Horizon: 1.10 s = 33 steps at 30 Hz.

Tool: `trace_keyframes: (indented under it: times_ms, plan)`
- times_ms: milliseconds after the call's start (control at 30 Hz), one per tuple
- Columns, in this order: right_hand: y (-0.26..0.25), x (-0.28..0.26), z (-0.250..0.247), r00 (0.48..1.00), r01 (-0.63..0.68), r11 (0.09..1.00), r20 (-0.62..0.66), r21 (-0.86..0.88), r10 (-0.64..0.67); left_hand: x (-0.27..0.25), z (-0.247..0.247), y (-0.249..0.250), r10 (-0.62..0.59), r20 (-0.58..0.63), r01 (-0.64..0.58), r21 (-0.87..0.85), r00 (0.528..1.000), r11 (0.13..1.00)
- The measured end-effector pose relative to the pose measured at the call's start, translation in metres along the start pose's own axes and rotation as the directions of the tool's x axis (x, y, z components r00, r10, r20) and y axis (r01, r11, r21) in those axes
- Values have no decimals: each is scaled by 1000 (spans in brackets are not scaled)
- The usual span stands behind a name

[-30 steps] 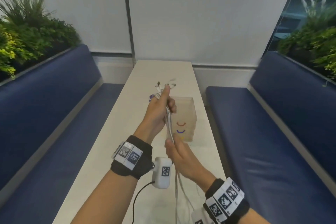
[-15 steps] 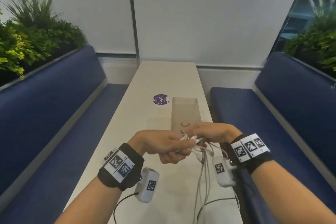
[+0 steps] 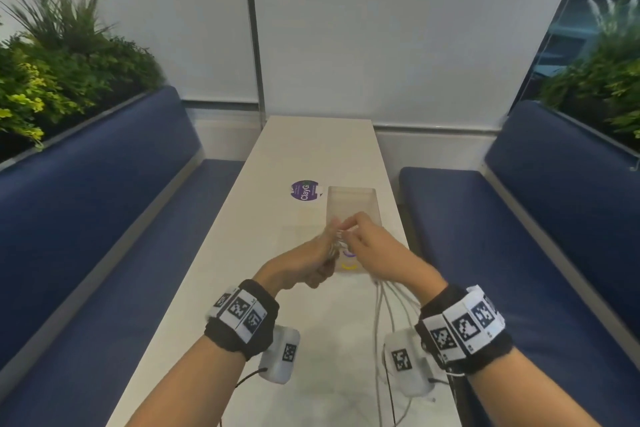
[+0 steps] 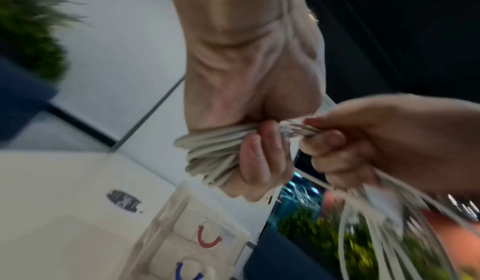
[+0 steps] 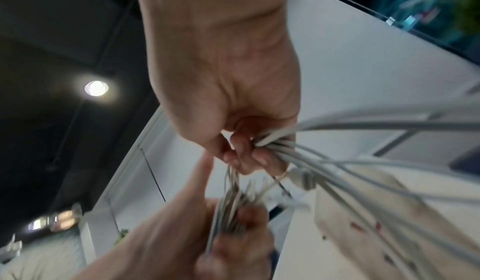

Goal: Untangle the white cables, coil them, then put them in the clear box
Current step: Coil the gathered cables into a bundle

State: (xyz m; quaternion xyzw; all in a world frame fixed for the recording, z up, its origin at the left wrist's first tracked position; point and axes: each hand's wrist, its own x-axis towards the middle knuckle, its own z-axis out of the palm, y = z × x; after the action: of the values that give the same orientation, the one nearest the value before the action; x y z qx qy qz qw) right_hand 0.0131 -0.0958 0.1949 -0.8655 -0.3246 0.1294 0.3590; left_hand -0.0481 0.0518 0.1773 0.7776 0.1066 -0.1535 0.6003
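Both hands (image 3: 304,262) (image 3: 372,250) grip white cables (image 4: 213,151) above clear box (image 3: 351,199).

Both forearms bare, no sleeves in view. Left wrist: black fabric band (image 3: 242,319), snug, with a row of white tiles printed in black square-code patterns across its top. Small white rounded camera housing (image 3: 280,354) hangs under that wrist, one black-and-white code tag on its face; thin black lead (image 3: 247,378) runs from its lower end. Right wrist: matching black band (image 3: 464,329), white coded tiles wrapping round the outer side. Second white housing (image 3: 405,362) beneath, same tag, thin dark lead at its side. Left hand (image 3: 304,262) and right hand (image 3: 372,250) ungloved; no rings or watch visible.
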Motion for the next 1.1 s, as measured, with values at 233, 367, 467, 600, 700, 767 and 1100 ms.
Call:
trace_keyframes:
  times_ms: [233,367,467,600,700,767,1100]
  plan:
    - [-4,-26,72,971,122,872,-238,475,-6,19,1,17,120,-445,-229,-200,888,953]
    - [7,-23,81,999,-2,706,40,709,-37,22,-2,24,155,-459,-357,-395,875,847]
    - [17,-17,72,953,-166,536,275,828,-128,13,-1,32,248,-400,-454,-588,883,670]
    - [39,-12,68,818,-267,516,474,814,-325,-12,-8,50,516,-152,-438,-752,843,494]
    - [45,-1,56,783,-321,568,550,758,-291,-29,-5,51,583,280,-203,-753,762,626]
    - [45,3,36,806,-274,674,546,686,-228,-38,0,44,491,520,-118,-593,699,797]
    - [18,19,-20,749,-91,978,660,189,-58,-30,9,26,-298,523,16,476,799,879]
